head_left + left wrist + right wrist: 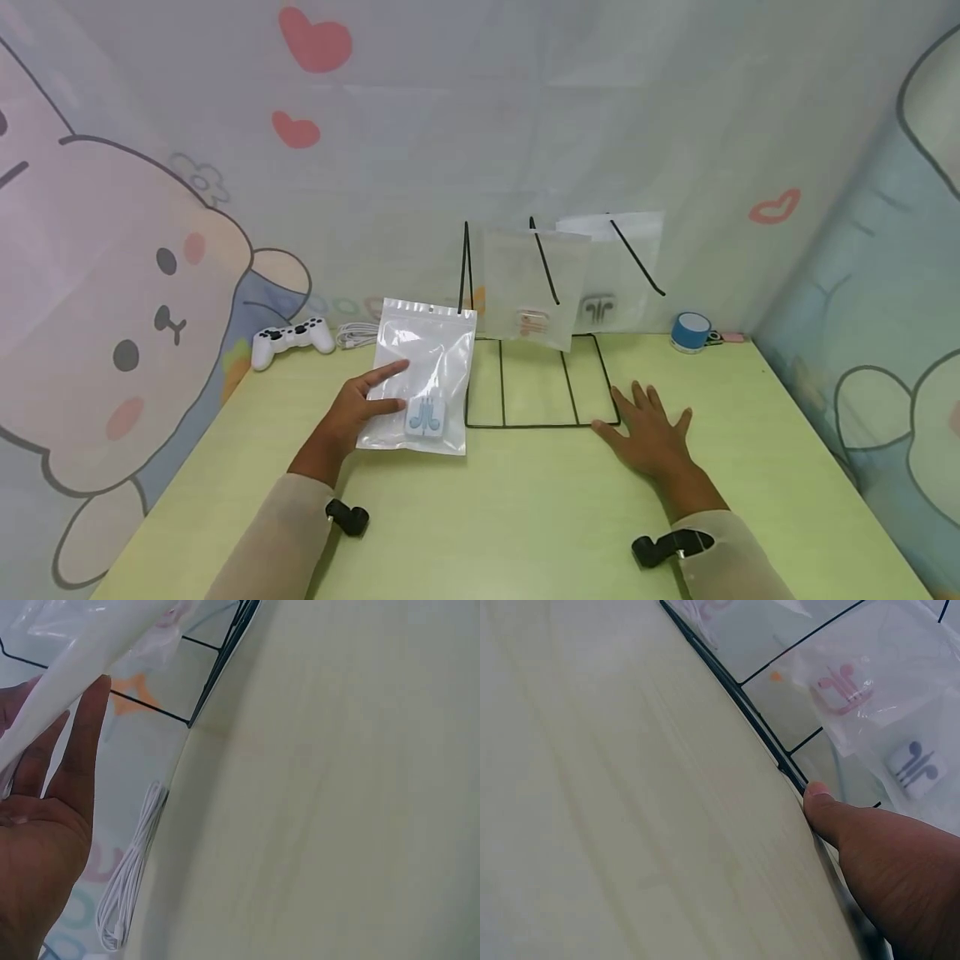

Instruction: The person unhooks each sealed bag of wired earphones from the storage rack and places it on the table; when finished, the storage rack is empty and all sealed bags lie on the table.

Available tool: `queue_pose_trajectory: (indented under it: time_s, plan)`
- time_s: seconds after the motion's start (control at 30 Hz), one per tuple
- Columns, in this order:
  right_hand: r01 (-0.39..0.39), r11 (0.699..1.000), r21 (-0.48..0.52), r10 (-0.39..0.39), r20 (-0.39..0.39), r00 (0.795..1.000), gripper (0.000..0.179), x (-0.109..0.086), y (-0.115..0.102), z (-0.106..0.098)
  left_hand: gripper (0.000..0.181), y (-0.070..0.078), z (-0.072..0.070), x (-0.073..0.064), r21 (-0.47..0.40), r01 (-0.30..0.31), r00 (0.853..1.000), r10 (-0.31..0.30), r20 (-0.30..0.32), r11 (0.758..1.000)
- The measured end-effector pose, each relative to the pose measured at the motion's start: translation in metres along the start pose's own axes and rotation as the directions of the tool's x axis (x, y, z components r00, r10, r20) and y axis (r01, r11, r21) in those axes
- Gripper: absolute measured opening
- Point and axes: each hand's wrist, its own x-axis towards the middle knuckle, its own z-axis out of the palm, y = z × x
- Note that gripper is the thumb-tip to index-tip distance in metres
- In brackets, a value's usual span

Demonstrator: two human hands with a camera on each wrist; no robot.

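Observation:
In the head view my left hand [356,412] grips the left edge of a white zip bag [423,350], with thumb and index finger over its front and other fingers behind. Blue earphones in a clear case [425,417] show through its lower part. The bag's top right corner overlaps the tip of the left prong of a black wire rack [540,427]. My right hand [648,433] rests at the rack's front right corner, fingers spread. Its thumb [821,799] touches the base wire. Two more bags hang on the rack: one with pink earphones [534,323], one with black earphones [598,310].
A white game controller [292,337] and a coiled white cable [357,335] lie at the back left. A blue and white round container [690,331] stands at the back right beside small items. A printed curtain [420,167] hangs behind the table.

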Motion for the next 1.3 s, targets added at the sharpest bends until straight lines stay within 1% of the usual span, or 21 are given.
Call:
queue_pose_trajectory:
  time_s: [0.07, 0.17, 0.23, 0.3, 0.37, 0.47, 0.53, 0.87, 1.0, 1.07, 1.17, 1.23, 1.3]
  plan:
    - [0.000, 1.000, -0.002, 0.000, 0.002, 1.000, 0.093, 0.000, 0.002, 0.001, 0.076, -0.002, -0.003, 0.004, -0.019, 0.012, 1.000, -0.012, 0.004, 1.000]
    - [-0.001, 1.000, 0.007, 0.001, -0.003, 1.000, 0.093, 0.001, 0.003, 0.002, 0.075, -0.005, -0.007, 0.010, -0.018, 0.013, 1.000, -0.013, -0.003, 1.000]
    - [-0.001, 1.000, 0.008, 0.001, -0.006, 1.000, 0.093, 0.001, 0.003, 0.002, 0.075, -0.006, -0.009, 0.014, -0.022, 0.024, 1.000, -0.024, -0.007, 0.999]
    - [-0.001, 1.000, 0.011, 0.001, -0.007, 1.000, 0.092, 0.000, 0.002, 0.001, 0.075, -0.008, -0.011, 0.018, -0.001, 0.030, 0.999, -0.030, -0.017, 1.000]
    - [-0.001, 1.000, 0.011, 0.001, -0.009, 1.000, 0.092, 0.000, 0.001, 0.001, 0.075, -0.009, -0.012, 0.020, 0.040, 0.029, 0.999, -0.028, -0.023, 0.999]
    - [-0.002, 1.000, 0.009, 0.002, -0.010, 1.000, 0.092, -0.001, 0.000, 0.000, 0.075, -0.011, -0.013, 0.024, 0.095, 0.025, 1.000, -0.023, -0.021, 0.995]
    - [-0.003, 1.000, 0.008, 0.003, -0.007, 1.000, 0.093, -0.001, 0.001, 0.001, 0.075, -0.013, -0.014, 0.026, 0.109, 0.025, 1.000, -0.024, -0.017, 0.994]
    - [0.002, 1.000, 0.016, -0.002, -0.008, 1.000, 0.093, -0.002, -0.002, 0.002, 0.076, -0.018, -0.018, 0.030, 0.116, 0.054, 0.998, -0.052, -0.022, 0.992]
    - [0.006, 1.000, 0.021, -0.006, -0.005, 1.000, 0.093, -0.002, -0.004, 0.001, 0.075, -0.019, -0.020, 0.029, 0.162, 0.062, 0.998, -0.058, -0.027, 0.985]
    - [0.006, 1.000, 0.020, -0.006, 0.000, 1.000, 0.094, -0.002, -0.004, 0.000, 0.075, -0.020, -0.022, 0.029, 0.255, 0.039, 0.999, -0.033, -0.029, 0.966]
    - [0.002, 1.000, 0.009, -0.002, 0.003, 1.000, 0.093, -0.002, -0.002, 0.000, 0.073, -0.019, -0.025, 0.030, 0.407, -0.009, 1.000, 0.017, -0.016, 0.913]
    - [0.001, 1.000, 0.008, -0.001, 0.003, 1.000, 0.093, -0.001, 0.000, 0.000, 0.072, -0.017, -0.026, 0.031, 0.492, -0.041, 0.999, 0.047, -0.001, 0.870]
    - [0.001, 1.000, 0.007, -0.001, 0.002, 1.000, 0.093, -0.001, 0.000, 0.000, 0.071, -0.016, -0.026, 0.031, 0.540, -0.054, 0.998, 0.054, 0.015, 0.840]
